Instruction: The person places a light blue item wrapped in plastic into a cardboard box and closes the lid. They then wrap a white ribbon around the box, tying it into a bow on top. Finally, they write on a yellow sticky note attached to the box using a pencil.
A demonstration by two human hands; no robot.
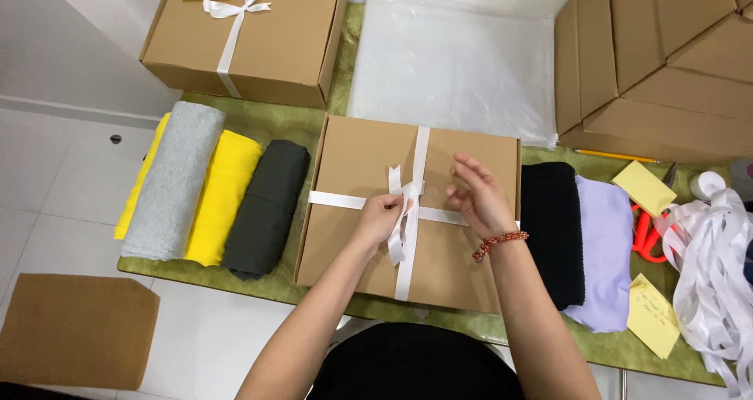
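Ribbon at the crossing on a brown box [357, 172]

Left hand [382, 216] pinches the white ribbon [408, 212] — right hand [477, 198] hovers beside it, fingers spread.

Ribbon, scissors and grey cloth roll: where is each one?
white ribbon [333, 200]: head view, flat band left of the knot.
red scissors [645, 231]: head view, handle loop.
grey cloth roll [172, 180]: head view, middle of roll.

we see bright, even indoor light from above, with soft shadows beneath the brown cardboard box [353, 172]. mild glare whitens the clear plastic sheet [455, 67]. focus is sharp; edges bend slightly.
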